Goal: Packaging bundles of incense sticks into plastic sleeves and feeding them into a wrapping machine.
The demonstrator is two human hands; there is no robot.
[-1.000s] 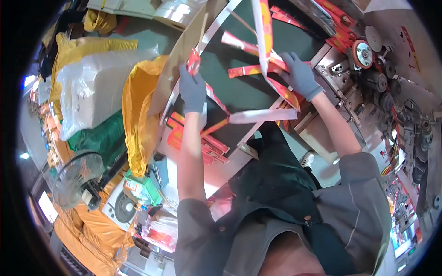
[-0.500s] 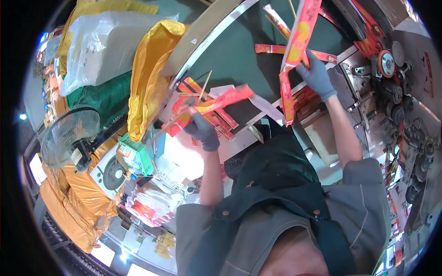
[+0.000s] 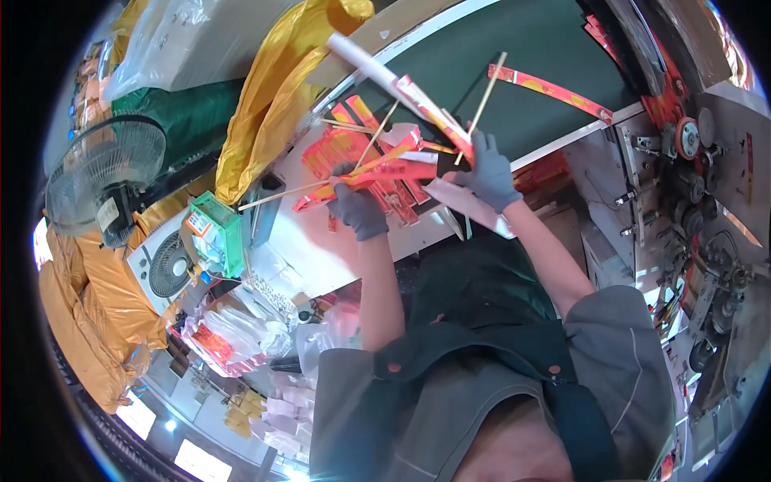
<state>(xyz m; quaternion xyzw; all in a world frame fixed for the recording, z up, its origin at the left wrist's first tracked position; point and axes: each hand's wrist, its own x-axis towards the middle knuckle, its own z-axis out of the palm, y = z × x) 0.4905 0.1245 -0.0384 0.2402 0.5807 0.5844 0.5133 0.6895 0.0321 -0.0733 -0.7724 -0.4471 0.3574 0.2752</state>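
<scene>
My left hand (image 3: 359, 210), in a grey glove, is closed on a red-and-yellow chopstick sleeve (image 3: 387, 165) above the white table. A wooden stick (image 3: 273, 195) juts out to its left, by the hand. Close by on the right, my right gloved hand (image 3: 488, 173) grips a red-and-white chopstick sleeve (image 3: 438, 120) that slants up to the left. A chopstick (image 3: 487, 95) stands up beside those fingers. Under and behind my left hand lies a pile of red sleeves (image 3: 333, 151) with loose sticks. A pale strip (image 3: 470, 206) hangs below my right hand.
A dark green conveyor belt (image 3: 530, 120) runs behind, with one red sleeve (image 3: 550, 90) lying across it. Machinery with rollers (image 3: 687, 138) stands at the right. On the left are a yellow sack (image 3: 265, 96), a green crate (image 3: 221, 241) and a fan (image 3: 104, 177).
My right hand has moved left and lower, close to my left hand. The long red sleeves it held upright are replaced by a thinner slanted one. The view has shifted.
</scene>
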